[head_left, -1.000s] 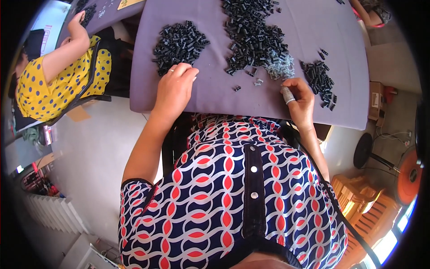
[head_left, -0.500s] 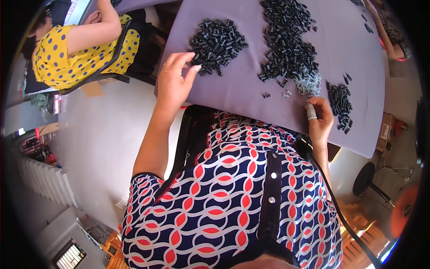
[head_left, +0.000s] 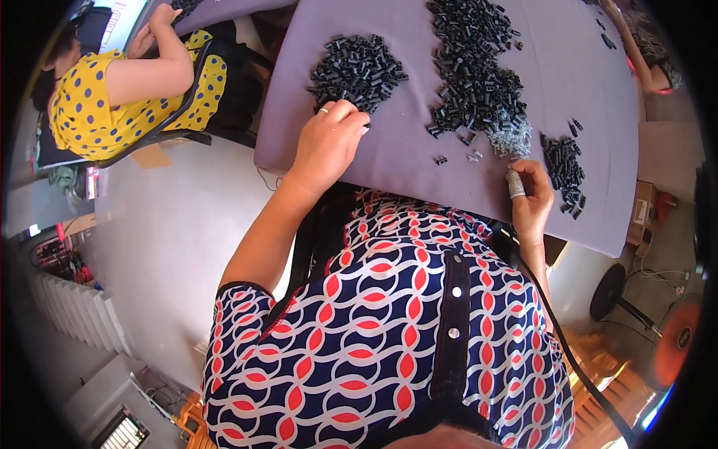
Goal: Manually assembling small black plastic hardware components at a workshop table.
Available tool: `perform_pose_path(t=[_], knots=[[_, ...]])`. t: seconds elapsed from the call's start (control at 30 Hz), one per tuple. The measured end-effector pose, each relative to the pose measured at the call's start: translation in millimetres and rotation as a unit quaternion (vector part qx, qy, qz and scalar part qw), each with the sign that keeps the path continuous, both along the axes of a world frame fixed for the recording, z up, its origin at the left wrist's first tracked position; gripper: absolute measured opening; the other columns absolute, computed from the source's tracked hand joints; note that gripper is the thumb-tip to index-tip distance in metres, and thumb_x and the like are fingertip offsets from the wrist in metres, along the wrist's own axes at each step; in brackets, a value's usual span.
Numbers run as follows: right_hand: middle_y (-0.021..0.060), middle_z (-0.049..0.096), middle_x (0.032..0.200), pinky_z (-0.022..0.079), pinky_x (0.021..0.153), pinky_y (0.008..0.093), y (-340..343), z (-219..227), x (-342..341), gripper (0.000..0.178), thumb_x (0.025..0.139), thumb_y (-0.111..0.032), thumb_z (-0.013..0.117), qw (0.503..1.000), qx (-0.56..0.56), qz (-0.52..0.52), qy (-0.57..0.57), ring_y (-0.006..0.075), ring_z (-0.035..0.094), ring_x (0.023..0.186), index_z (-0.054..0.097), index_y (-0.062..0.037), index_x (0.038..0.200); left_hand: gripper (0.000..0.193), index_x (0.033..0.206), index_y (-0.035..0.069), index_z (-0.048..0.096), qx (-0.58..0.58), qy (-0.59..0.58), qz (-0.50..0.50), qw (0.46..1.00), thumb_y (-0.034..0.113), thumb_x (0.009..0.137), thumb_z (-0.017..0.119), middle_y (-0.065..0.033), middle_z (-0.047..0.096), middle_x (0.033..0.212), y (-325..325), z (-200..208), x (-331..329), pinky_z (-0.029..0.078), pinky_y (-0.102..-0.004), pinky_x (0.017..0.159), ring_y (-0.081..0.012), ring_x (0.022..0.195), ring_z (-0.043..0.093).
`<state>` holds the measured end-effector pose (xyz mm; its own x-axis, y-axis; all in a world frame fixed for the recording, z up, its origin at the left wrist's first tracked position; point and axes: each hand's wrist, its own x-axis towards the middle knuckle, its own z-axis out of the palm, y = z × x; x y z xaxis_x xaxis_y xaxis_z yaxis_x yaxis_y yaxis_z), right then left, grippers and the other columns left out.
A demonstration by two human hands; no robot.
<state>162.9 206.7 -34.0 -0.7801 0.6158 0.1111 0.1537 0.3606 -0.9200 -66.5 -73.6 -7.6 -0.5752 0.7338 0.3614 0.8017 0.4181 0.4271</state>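
My left hand [head_left: 333,142] is closed at the near edge of the left pile of small black tube-like pieces [head_left: 359,71]. A dark bit shows at the thumb tip, seemingly one of those pieces. My right hand [head_left: 533,198] has its fingers pinched together on the cloth, just below a heap of small silvery, coil-like pieces [head_left: 510,138]. Whatever it holds is hidden by the fingers. One finger of that hand is wrapped in a grey-white covering [head_left: 515,184]. The silvery heap lies against the near end of a long central pile of black pieces [head_left: 475,75].
A smaller black pile [head_left: 565,168] lies right of my right hand on the mauve cloth-covered table [head_left: 419,161]. Stray black pieces [head_left: 441,160] sit near the front. A person in yellow polka dots [head_left: 86,105] sits at left; another person's arm [head_left: 632,45] shows far right.
My left hand has moved right and closed at the near edge of the left pile; its fingers were spread beside that pile before. My right hand stays almost where it was.
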Motion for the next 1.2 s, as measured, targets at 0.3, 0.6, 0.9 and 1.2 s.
perform_pose_path(t=[0.3,0.6,0.9,1.2], knots=[[0.0017,0.066,0.098,0.052,0.083,0.0254,4.3,10.3,-5.1,0.015,0.092,0.002,0.066,0.983,-0.176,0.054,0.018,0.0117,0.065,0.09,0.063,-0.0018,0.107,0.013,0.104,0.003,0.068,0.127,-0.337,-0.052,0.931,0.001,0.092,0.067,-0.0025,0.065,0.099,33.7,21.1,47.3,0.048,-0.0231,0.078,-0.0094,0.083,0.06],[0.0042,0.066,0.099,0.054,0.088,0.0286,-24.9,46.7,-36.3,0.016,0.092,0.005,0.067,0.926,-0.298,0.212,0.095,0.0133,0.065,0.092,0.062,0.0,0.106,0.015,0.108,0.003,0.068,0.228,-0.756,-0.047,0.611,0.009,0.095,0.068,-0.0038,0.07,0.095,83.7,18.5,73.4,0.05,-0.0256,0.075,-0.0119,0.083,0.065],[0.0008,0.066,0.098,0.052,0.088,0.0244,-25.8,39.6,-30.9,0.017,0.091,0.004,0.07,0.922,-0.315,0.207,0.086,0.0087,0.065,0.095,0.062,-0.0001,0.106,0.013,0.108,0.004,0.066,0.265,-0.793,-0.047,0.546,0.011,0.097,0.066,-0.0022,0.065,0.09,84.0,0.4,79.0,0.049,-0.0269,0.077,-0.0124,0.082,0.061],[-0.0002,0.067,0.094,0.052,0.079,0.0224,-27.2,36.2,-30.4,0.014,0.09,0.003,0.071,0.935,-0.284,0.201,0.066,0.0064,0.063,0.087,0.063,-0.0005,0.102,0.014,0.104,0.001,0.068,0.176,-0.675,-0.068,0.713,0.005,0.092,0.071,-0.0012,0.068,0.087,81.9,7.2,79.6,0.051,-0.0237,0.073,-0.0084,0.078,0.063]])
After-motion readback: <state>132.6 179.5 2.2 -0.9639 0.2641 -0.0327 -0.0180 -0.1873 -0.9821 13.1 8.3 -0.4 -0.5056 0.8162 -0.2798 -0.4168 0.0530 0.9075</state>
